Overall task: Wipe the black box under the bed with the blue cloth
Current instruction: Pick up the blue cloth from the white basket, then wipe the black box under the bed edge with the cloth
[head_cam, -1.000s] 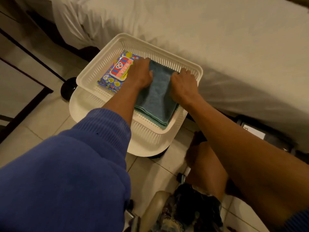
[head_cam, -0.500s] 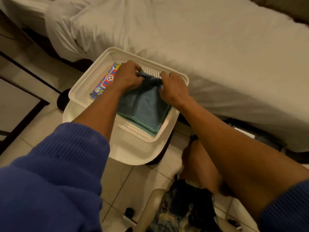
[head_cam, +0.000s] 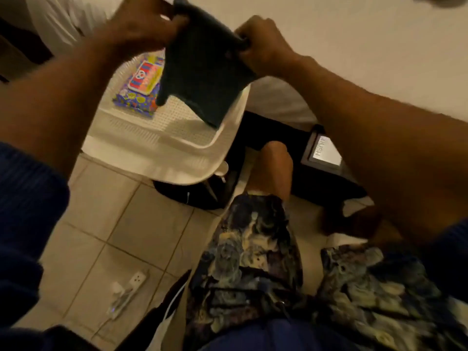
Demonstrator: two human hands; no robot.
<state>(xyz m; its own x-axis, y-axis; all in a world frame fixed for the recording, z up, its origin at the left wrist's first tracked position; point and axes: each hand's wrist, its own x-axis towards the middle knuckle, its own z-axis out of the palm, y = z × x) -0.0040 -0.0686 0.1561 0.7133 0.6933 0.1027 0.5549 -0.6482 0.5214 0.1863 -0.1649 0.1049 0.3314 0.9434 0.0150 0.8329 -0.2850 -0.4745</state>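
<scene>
The white bed [head_cam: 367, 46] fills the upper right of the head view, its sheet hanging down to the tiled floor [head_cam: 121, 224]. Below its edge, in the dark gap, sits the black box [head_cam: 326, 171], partly under the bed and just right of the person's bare knee [head_cam: 274, 158]. Its long axis runs from upper left to lower right, one corner pointing toward the bed. A white label [head_cam: 325, 152] lies on its top face; the printed letters are turned sideways and blurred, so they cannot be read with certainty.

A white perforated plastic basket [head_cam: 162, 148] rests on a dark-based stand beside the bed. Inside it, at the left, lies a colourful packet [head_cam: 140, 89], purple-blue with yellow and a red-and-white oval emblem; its lettering is too blurred to read.

Patterned shorts [head_cam: 253, 254] cover the lap at the bottom of the frame, with blue sleeves [head_cam: 27, 211] at either side.

The blue cloth [head_cam: 205, 74] hangs above the basket, clear of its floor, stretched by its top edge between both hands and draping downward to a lower corner near the basket's right rim. It looks dark teal in this light.

The left hand [head_cam: 144, 29] is clenched on the cloth's upper left corner, fingers curled closed around the fabric. The right hand [head_cam: 263, 44] grips the upper right corner, fingers bunched tight with the cloth pinched inside.

A white power strip [head_cam: 126, 290] lies on the tiles.
</scene>
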